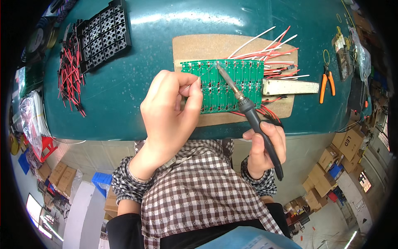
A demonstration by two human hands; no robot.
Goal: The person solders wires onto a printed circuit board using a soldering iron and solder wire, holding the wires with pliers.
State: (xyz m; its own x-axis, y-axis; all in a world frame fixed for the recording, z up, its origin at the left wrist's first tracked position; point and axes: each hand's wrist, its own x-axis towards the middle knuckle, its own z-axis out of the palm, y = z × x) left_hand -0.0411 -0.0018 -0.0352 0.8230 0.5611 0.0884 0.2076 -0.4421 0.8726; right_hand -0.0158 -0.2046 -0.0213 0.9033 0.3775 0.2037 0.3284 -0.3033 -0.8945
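Note:
A green circuit board panel [232,85] lies on a brown mat [215,45] on the dark green table [137,79]. Red and white wires [269,52] fan out from its far right side. My right hand [265,151] grips the black handle of a soldering iron [248,110], whose metal tip rests on the board's top edge. My left hand [170,112] hovers at the board's left edge, fingers pinched on a thin white wire [186,88] by the board.
A black grid tray [103,35] and a pile of red and black wires [70,76] sit at the table's left. A pale wooden block [290,86] lies right of the board, orange-handled cutters [326,85] beyond. Cardboard boxes [344,145] stand on the floor below.

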